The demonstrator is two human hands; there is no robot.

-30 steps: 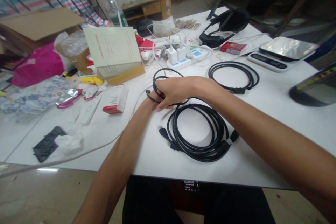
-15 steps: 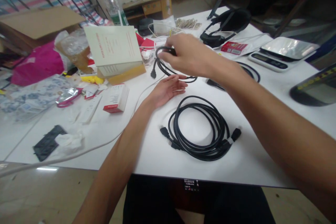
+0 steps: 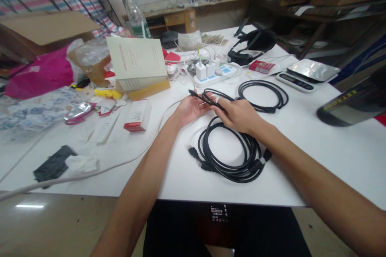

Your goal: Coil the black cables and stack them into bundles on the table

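A black cable runs in loops between my hands, its plug end pointing left over my left palm. My right hand is closed around it from above. Palm up and fingers apart, my left hand lies under the cable; the cable crosses over the fingers without a visible grip. Just below the hands, a coiled black cable with several plug ends rests on the white table, partly covered by my right hand. Another coiled black cable lies farther back on the right.
Behind the hands stands a white power strip with chargers. At right are a kitchen scale and a dark cylindrical container. On the left are a small red-white box, an open cream box and a grey cord.
My right hand has come down and toward me with the cable, bringing it over my left palm. The view has shifted a little, and the power strip now shows.
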